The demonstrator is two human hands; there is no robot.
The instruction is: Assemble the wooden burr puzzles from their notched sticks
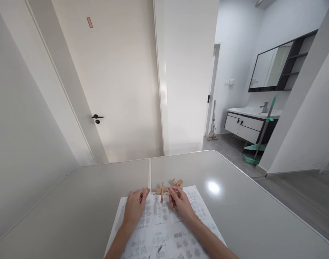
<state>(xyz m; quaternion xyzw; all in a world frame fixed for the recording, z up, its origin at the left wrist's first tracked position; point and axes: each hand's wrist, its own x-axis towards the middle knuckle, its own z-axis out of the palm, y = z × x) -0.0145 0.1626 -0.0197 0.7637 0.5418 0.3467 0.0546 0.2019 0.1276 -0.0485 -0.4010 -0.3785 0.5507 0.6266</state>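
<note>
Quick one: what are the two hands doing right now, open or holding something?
Left hand: closed, holding a small wooden block.
Right hand: closed, pinching one end of the crossed wooden pieces.

Paper (164, 232) on table (72, 208), beneath hands (182, 203)

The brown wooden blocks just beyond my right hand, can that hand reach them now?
Probably yes: the brown wooden blocks lie just beyond the right hand, nothing visible between, though that hand seems occupied holding a cross-shaped brown wooden assembly.
</note>
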